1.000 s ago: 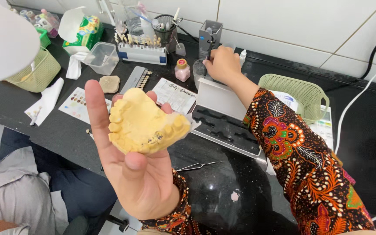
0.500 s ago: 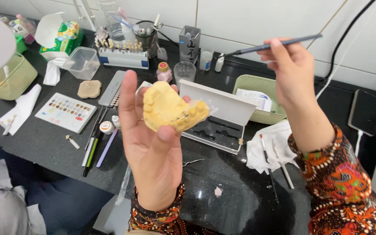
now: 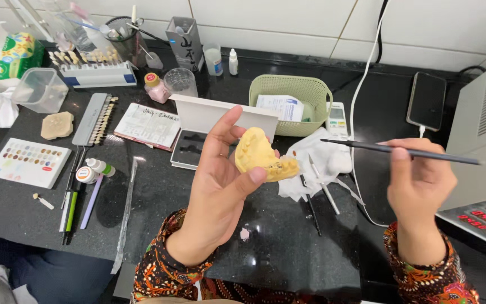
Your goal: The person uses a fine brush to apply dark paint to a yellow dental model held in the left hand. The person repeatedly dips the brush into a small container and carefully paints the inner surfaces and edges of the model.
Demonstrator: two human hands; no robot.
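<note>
My left hand point(image 3: 220, 180) is raised over the black worktop and grips a yellow plaster model of a row of teeth point(image 3: 260, 156) between thumb and fingers, with the teeth turned toward the right. My right hand point(image 3: 420, 183) is off to the right, closed around a thin dark brush point(image 3: 389, 148). The brush lies almost level, its tip pointing left toward the model with a gap between them. Both wrists wear patterned orange and black sleeves.
An open white case point(image 3: 209, 126) and a green basket point(image 3: 291, 101) stand behind the model. White tissue point(image 3: 316, 166) with metal tools lies under it. A shade guide point(image 3: 94, 118), colour palette point(image 3: 29, 162), pens point(image 3: 71, 205), phone point(image 3: 427, 101) and grey machine point(image 3: 482, 141) surround.
The right hand has come down from the jars at the back to the right side, holding the brush level. The left hand has tilted the model sideways, and the view has shifted right.
</note>
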